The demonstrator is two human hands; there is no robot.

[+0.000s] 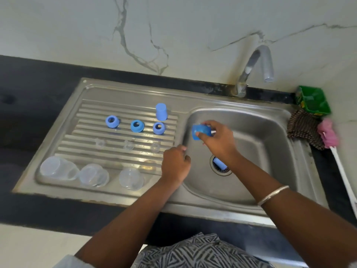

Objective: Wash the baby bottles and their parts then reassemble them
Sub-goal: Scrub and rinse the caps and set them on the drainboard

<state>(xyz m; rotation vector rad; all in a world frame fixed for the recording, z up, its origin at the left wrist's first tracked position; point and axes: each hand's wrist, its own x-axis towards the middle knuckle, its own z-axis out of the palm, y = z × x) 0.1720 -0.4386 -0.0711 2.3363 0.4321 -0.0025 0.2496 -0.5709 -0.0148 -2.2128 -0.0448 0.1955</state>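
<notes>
Gripping a blue cap (201, 130) in the right hand (217, 140) above the sink basin (257, 132); curling the left hand (174, 164), holding nothing, over the drainboard (119, 151) edge.

Drainboard (92, 97) left of basin (260, 132): cap (161, 111) farthest, then three rings (137, 126), three teats (128, 145), and three bottles (93, 175) nearest. Tap (253, 70) behind basin.

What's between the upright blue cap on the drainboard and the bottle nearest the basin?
Head view: the blue cap and that bottle have one blue ring and one clear teat between them, on the drainboard ribs.
</notes>
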